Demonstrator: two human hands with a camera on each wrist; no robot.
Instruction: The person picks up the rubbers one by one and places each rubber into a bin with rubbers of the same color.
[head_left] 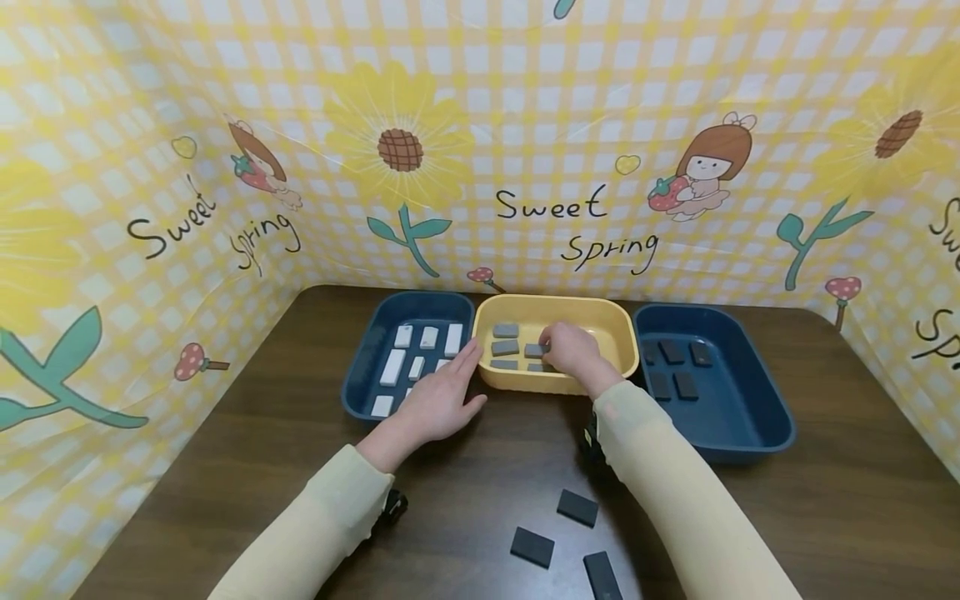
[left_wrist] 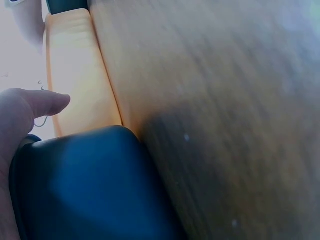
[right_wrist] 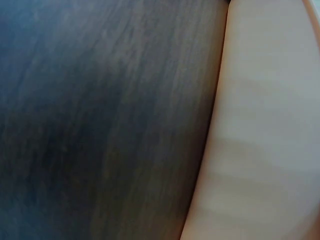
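My right hand (head_left: 573,350) reaches into the yellow tray (head_left: 611,382), its fingers bent down around the end of a small grey block (head_left: 535,350) and pinching it. Other flat grey blocks (head_left: 506,330) lie in that tray to the left of these fingers. The left hand (head_left: 438,404) has its fingers straight, with the tips right at the yellow tray's left rim. Its palm is over the front right corner of the left blue tray (head_left: 360,367), hiding part of the white blocks (head_left: 392,367) there. Only the yellow tray's outer wall (right_wrist: 265,130) shows in the right wrist view.
At the right stands another blue tray (head_left: 750,417) with several dark blocks (head_left: 686,385). Three black blocks, one of them near the front edge of view (head_left: 602,575), lie on the brown table (head_left: 465,508) between the forearms. A yellow checked cloth (head_left: 525,150) hangs behind the trays.
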